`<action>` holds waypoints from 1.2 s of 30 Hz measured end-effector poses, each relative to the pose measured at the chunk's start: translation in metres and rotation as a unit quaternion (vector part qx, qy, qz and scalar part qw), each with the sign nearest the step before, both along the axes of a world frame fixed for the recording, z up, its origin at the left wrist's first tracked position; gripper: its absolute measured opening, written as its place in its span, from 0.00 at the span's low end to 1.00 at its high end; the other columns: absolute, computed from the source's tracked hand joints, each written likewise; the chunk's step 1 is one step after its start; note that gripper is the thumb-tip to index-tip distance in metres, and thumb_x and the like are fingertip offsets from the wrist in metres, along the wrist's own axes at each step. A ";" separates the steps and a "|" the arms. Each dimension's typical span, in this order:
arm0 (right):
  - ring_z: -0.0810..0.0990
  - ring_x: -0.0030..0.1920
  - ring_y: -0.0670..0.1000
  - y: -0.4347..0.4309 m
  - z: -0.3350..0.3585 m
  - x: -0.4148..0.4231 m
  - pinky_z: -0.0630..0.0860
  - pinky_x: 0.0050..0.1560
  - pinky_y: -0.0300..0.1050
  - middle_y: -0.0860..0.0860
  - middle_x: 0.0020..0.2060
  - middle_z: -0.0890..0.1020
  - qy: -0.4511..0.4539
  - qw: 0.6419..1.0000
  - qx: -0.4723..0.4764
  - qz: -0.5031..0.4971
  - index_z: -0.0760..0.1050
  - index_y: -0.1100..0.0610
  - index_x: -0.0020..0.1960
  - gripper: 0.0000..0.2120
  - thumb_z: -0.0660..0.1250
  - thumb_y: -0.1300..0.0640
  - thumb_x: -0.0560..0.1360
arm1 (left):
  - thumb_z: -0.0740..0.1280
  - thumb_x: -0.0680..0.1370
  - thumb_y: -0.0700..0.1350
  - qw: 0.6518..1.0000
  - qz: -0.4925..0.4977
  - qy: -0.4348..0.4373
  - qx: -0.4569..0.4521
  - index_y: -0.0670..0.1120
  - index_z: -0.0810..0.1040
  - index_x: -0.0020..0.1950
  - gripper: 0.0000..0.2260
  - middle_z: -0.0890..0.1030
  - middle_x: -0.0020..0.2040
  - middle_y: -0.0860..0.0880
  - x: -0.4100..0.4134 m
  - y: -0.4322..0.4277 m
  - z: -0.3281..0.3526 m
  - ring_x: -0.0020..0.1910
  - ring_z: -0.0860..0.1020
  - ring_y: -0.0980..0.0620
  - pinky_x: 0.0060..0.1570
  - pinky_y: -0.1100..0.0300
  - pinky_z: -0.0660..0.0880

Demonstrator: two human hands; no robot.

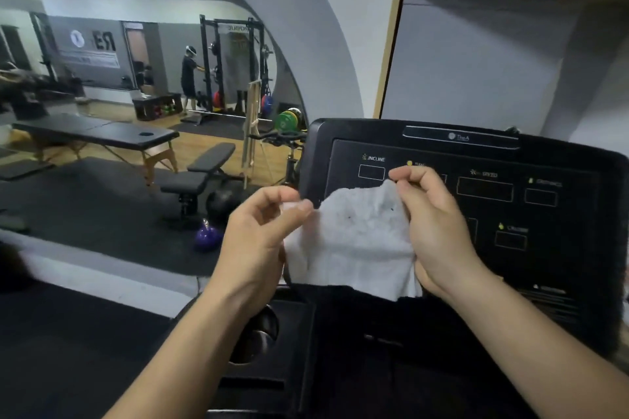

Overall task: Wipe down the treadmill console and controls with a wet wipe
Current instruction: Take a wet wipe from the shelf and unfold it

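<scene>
- left hand (262, 235): grip narrowed to a pinch, thumb and forefinger on the upper left corner of the wet wipe (354, 241); remaining fingers loosely curled behind.
- right hand (435, 231): grip also a pinch, thumb and fingertips hold the wipe's upper right edge.
- wet wipe: white, crumpled, spread between the two hands, lower edge hanging free. a few dark specks on the face toward the camera.
- location: wipe is held in front of the left part of the treadmill console (578, 231), covering some of the display panel. contact with the panel: cannot tell.
- console: black, with outlined display windows, all dark. incline label (374, 158) sits just above and left of the wipe; speed window (485, 190) lies just right of the right hand.
- near side, below the console: black tray with a round cup holder (258, 333), beside the left forearm.
- left of the console: mirror (306, 44), lettering in it reads reversed. reflected: black massage table (102, 134), weight bench (204, 170), purple kettlebell (207, 238) on dark floor matting, green plates (287, 119).
- far in the reflection: rack (235, 61) with a person (189, 75) standing at it.
- above the console: pale wall panel in a light wooden frame (388, 44).
</scene>
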State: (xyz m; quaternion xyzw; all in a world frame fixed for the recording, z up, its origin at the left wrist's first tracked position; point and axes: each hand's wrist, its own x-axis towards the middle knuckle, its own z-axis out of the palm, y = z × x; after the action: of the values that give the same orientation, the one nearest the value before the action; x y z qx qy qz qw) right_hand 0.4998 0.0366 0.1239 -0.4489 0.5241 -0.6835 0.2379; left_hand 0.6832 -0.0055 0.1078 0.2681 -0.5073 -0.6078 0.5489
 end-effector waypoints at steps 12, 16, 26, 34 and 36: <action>0.81 0.56 0.55 0.004 -0.012 0.007 0.74 0.60 0.48 0.57 0.52 0.83 0.045 0.949 0.127 0.285 0.80 0.63 0.53 0.23 0.71 0.43 0.72 | 0.57 0.75 0.25 0.975 -0.209 -0.074 -0.029 0.42 0.83 0.55 0.21 0.84 0.51 0.40 0.004 -0.027 0.024 0.45 0.81 0.48 0.45 0.58 0.78; 0.78 0.40 0.52 0.000 -0.006 0.010 0.75 0.45 0.44 0.56 0.36 0.80 0.001 0.972 0.080 0.221 0.77 0.60 0.40 0.11 0.71 0.52 0.72 | 0.61 0.79 0.37 0.968 -0.193 -0.014 0.157 0.43 0.81 0.59 0.13 0.83 0.50 0.40 0.009 -0.044 0.012 0.42 0.82 0.47 0.43 0.56 0.79; 0.84 0.49 0.59 -0.001 -0.017 -0.009 0.79 0.54 0.55 0.60 0.47 0.85 -0.036 0.973 0.195 0.118 0.82 0.62 0.48 0.07 0.71 0.58 0.75 | 0.71 0.68 0.34 0.945 -0.187 -0.002 0.270 0.37 0.73 0.65 0.25 0.82 0.44 0.43 -0.003 -0.019 -0.025 0.35 0.82 0.48 0.31 0.57 0.79; 0.76 0.39 0.56 0.012 0.011 -0.028 0.73 0.42 0.48 0.59 0.37 0.78 0.023 0.980 -0.024 0.197 0.78 0.56 0.34 0.15 0.82 0.51 0.57 | 0.75 0.71 0.36 0.936 -0.089 -0.050 -0.336 0.63 0.49 0.78 0.48 0.80 0.63 0.43 0.009 -0.015 0.020 0.52 0.81 0.38 0.49 0.50 0.81; 0.76 0.39 0.57 0.010 0.010 -0.033 0.71 0.40 0.48 0.62 0.39 0.78 0.003 0.982 -0.021 0.189 0.76 0.56 0.31 0.08 0.74 0.65 0.62 | 0.78 0.68 0.46 0.942 -0.123 -0.093 -0.297 0.58 0.49 0.79 0.50 0.79 0.64 0.45 0.004 -0.025 0.014 0.51 0.82 0.43 0.55 0.50 0.79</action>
State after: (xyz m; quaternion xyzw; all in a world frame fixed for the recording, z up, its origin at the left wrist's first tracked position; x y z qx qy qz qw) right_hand 0.4670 0.0463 0.1336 -0.5464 0.4162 -0.6361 0.3516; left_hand 0.6872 -0.0308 0.1218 0.0835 -0.7423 -0.4650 0.4751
